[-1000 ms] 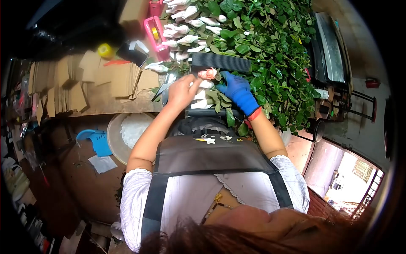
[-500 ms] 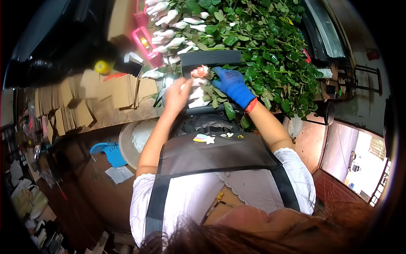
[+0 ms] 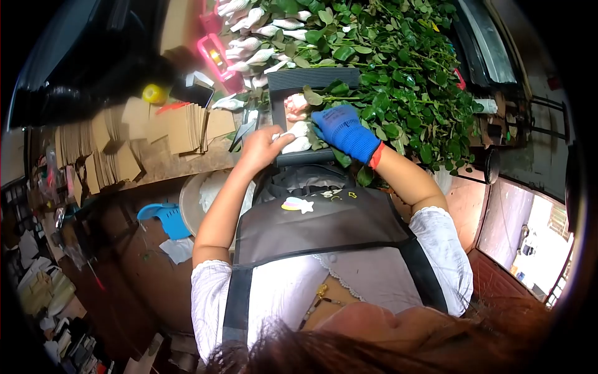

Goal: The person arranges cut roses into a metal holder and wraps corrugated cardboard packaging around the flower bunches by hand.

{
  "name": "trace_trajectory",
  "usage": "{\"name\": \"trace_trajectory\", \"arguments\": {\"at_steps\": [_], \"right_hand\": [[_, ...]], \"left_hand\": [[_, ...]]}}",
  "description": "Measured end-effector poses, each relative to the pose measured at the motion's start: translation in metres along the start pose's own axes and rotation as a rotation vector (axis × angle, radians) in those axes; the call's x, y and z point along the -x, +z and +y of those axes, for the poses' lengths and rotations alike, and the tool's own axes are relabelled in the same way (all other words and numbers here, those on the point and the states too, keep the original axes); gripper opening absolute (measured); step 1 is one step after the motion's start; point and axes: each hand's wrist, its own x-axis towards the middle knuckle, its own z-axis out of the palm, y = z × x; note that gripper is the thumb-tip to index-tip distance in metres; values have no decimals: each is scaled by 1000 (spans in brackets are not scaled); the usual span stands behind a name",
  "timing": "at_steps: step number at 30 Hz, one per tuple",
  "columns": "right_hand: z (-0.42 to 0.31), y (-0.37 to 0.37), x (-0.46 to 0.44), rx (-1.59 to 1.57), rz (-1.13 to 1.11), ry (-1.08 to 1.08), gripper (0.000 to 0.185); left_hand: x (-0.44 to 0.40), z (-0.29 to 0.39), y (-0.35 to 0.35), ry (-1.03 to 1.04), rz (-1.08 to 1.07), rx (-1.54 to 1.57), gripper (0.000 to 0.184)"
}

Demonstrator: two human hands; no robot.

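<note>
Pinching a netted bud (image 3: 299,133) at its two o'clock, bare left hand (image 3: 262,147) might bruise it by squeezing too hard; gloved right hand (image 3: 345,129) curled at bud's three o'clock, hold unclear.

Cardboard (image 3: 188,128) left — foliage (image 3: 408,93) right

Left hand (image 3: 260,148) has room leftward over bare tabletop (image 3: 215,159) up to cardboard stack (image 3: 188,128); pointed metal piece (image 3: 244,129) in the way just beside it. Between hands tight: pink rose (image 3: 296,107), white-sleeved buds (image 3: 298,138). Ridged dark bar (image 3: 314,78) crosses ahead. Leafy stems (image 3: 405,93) block right hand (image 3: 344,129) ahead and rightward. Approach from above open.
</note>
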Motion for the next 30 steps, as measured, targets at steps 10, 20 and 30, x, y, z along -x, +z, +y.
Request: {"name": "trace_trajectory", "arguments": {"at_steps": [10, 20, 30], "right_hand": [[16, -5, 20, -236, 76, 45, 33], [2, -14, 21, 63, -161, -201, 28], [-13, -3, 9, 218, -228, -205, 17]], "left_hand": [[19, -38, -34, 76, 421, 307, 24], [-6, -3, -14, -51, -360, -12, 39], [45, -22, -66, -152, -171, -124, 31]]}}
